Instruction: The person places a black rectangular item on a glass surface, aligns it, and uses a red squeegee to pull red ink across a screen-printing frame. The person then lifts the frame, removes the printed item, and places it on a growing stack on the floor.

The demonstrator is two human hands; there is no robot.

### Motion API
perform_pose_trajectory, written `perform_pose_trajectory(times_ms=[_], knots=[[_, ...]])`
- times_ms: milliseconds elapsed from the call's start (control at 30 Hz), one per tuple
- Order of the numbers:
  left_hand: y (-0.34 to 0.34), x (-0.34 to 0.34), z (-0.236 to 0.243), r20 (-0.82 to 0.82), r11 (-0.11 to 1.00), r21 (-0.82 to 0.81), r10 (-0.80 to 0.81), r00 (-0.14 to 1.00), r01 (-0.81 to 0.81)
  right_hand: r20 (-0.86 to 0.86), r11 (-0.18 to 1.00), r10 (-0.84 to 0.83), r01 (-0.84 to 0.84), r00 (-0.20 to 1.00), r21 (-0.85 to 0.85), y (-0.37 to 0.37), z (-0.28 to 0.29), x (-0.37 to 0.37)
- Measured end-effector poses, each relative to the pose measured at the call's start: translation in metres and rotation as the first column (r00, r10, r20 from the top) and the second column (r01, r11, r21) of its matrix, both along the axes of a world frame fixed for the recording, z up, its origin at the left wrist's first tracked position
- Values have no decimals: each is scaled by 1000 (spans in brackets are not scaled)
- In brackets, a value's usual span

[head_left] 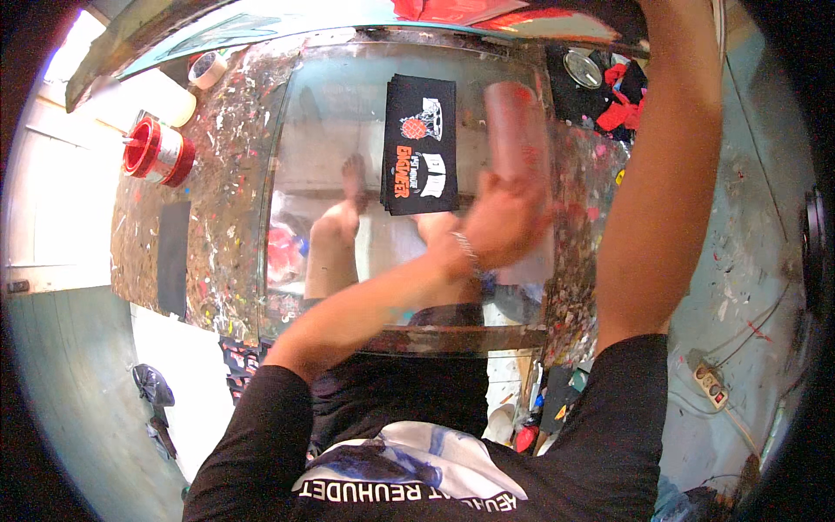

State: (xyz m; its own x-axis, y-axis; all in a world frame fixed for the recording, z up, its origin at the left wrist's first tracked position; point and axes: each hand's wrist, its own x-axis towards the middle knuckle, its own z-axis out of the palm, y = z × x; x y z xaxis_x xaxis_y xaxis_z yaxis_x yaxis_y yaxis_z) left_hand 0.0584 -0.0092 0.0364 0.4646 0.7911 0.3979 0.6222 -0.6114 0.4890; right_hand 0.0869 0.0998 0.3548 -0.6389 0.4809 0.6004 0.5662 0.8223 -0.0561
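Observation:
My left hand [506, 224], smeared by motion, is closed around the lower end of a reddish cylinder [515, 130]. The cylinder is too blurred for me to tell its exact kind. It is over the right side of a glass tabletop [330, 104], which mirrors parts of my arms. Beside it, to the left, lies a small stack of black rectangular pieces [419, 91] with white and orange prints, its edges slightly uneven. My right arm [657, 174] reaches up past the right side to the top edge, where the hand is out of sight.
A framed panel [261, 33] with red and teal patches hangs across the far edge. On the paint-spattered board [226, 174] at left stand a red paint tub [161, 155] and a tape roll [207, 70]. Red and black cloths [617, 96] lie at far right; a power strip [710, 384] sits lower right.

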Motion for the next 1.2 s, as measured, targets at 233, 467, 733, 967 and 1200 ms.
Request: perform_pose_trajectory(times_ms=[233,467,733,967,1200], knots=[[-59,-184,143,100,805,412,426,899,-427,108,843,-478,490,872,-221,-65,-40,-33],[-73,-220,89,-275,969,127,240,931,-213,-43,970,-200,192,979,-147,-158,-226,6],[-93,-224,10,-424,976,-112,124,897,-188,140,914,-197,234,970,-331,-198,-294,11],[-90,-227,14,-400,974,-131,117,909,-183,251,919,-176,250,952,-304,-172,-275,5],[-88,-227,17,-416,970,-157,104,903,-184,204,820,-46,154,978,-551,-101,-267,9]])
